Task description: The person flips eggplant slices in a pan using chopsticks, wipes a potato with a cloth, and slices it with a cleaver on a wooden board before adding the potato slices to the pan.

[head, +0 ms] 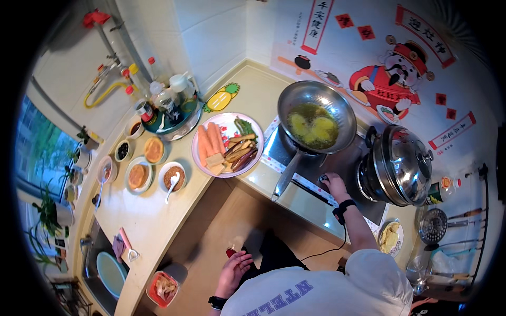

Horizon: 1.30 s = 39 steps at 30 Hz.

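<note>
My right hand (pixel 335 185) has its fingers on a dark control knob (pixel 324 178) at the front of the gas stove (pixel 328 168). Above it on the stove sits a steel wok (pixel 344 102), where several pale yellow slices (pixel 316 128) lie in bubbling oil. The wok's handle (pixel 286 175) points towards the counter's front edge. To the right of that hand is a lidded steel steamer pot (pixel 403 166). My left hand (pixel 236 268) hangs low before my body, holding nothing, fingers loosely extended.
A large plate (pixel 227 173) on the left counter holds sausages, fried eggplant strips, tofu-like slabs and green peppers. Small bowls (pixel 138 175), one with a white spoon (pixel 172 185), stand beyond. Bottles (pixel 158 98) crowd a corner tray. A peeler (pixel 128 245) lies near the sink (pixel 95 272).
</note>
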Available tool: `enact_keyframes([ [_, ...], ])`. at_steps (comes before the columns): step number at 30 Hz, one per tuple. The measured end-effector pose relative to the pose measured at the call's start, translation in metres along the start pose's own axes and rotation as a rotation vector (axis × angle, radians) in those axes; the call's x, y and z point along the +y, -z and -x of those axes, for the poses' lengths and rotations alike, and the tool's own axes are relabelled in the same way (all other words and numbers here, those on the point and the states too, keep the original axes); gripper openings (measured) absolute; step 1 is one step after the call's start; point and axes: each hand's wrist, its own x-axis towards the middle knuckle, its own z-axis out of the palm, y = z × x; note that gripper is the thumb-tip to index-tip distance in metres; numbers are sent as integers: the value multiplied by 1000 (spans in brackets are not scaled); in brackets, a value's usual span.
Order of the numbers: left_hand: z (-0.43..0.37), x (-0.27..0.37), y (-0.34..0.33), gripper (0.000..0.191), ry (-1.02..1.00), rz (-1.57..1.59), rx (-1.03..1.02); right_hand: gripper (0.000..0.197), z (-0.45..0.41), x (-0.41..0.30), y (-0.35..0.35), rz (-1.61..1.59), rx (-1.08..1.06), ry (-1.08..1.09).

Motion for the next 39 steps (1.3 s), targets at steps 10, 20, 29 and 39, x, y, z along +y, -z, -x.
enact_keyframes([
  [10, 146, -83, 111, 29, -184, 177, 212, 36, 109, -117, -30, 118, 208, -62],
  [20, 514, -499, 226, 22, -381, 294, 423, 22, 742, -128, -38, -418, -385, 416],
  [29, 817, -1032, 323, 20, -651, 420, 783, 13, 1241, -27, -40, -513, -752, 740],
  [39, 997, -1058, 546, 19, -882, 481, 1302, 16, 1407, -339, -235, -401, -1078, 1109],
])
